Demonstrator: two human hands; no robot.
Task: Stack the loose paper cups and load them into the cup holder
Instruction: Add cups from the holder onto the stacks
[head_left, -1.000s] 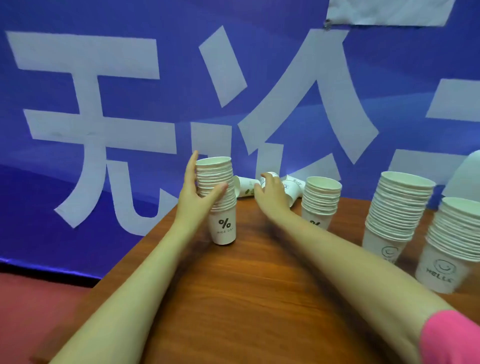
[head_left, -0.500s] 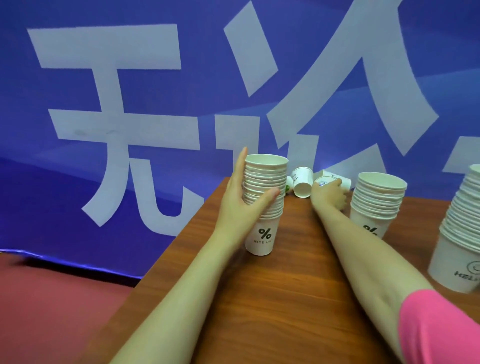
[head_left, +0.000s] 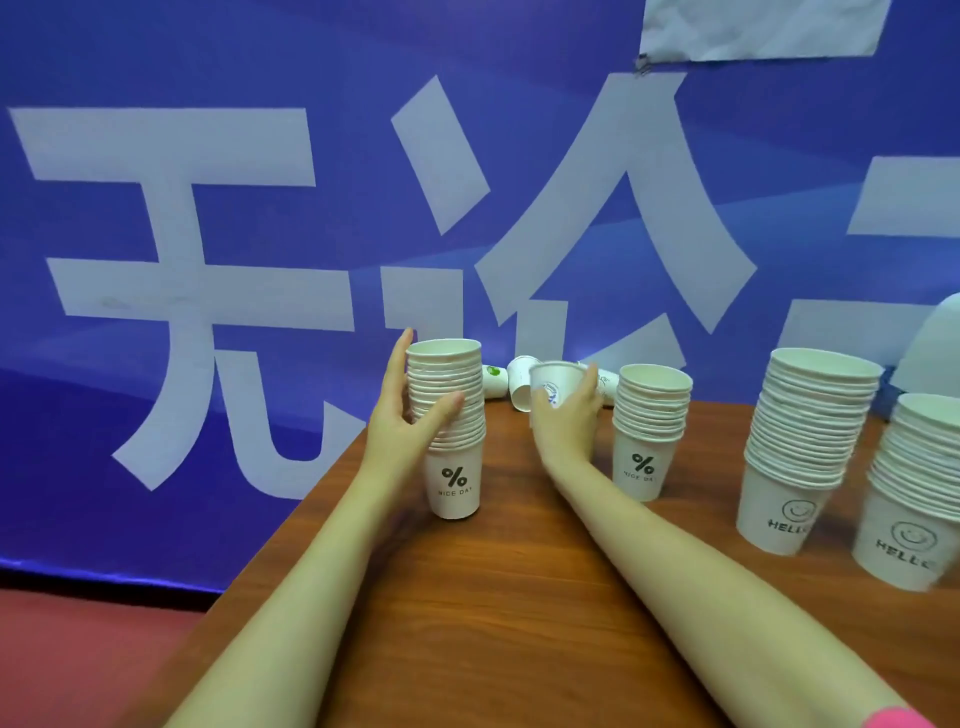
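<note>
A tall stack of white paper cups (head_left: 451, 415) marked "% NICE DAY" stands at the table's left rear. My left hand (head_left: 410, 415) wraps around the stack's upper part. Just right of the stack, my right hand (head_left: 569, 415) holds a single paper cup (head_left: 553, 379) upright above the table. Behind it, a few loose cups (head_left: 514, 376) lie on their sides against the wall. A shorter "% NICE DAY" stack (head_left: 649, 426) stands to the right of my right hand. No cup holder is clearly in view.
Two wide stacks marked "HELLO" stand at the right, one stack (head_left: 802, 447) nearer the middle and another stack (head_left: 914, 493) at the frame edge. A white rounded object (head_left: 935, 343) sits behind them. The wooden table (head_left: 493, 597) ends in a left edge beside a blue banner wall.
My right hand has lifted a single cup from the loose ones at the back and brought it up beside the left stack. My left hand stays on the stack.
</note>
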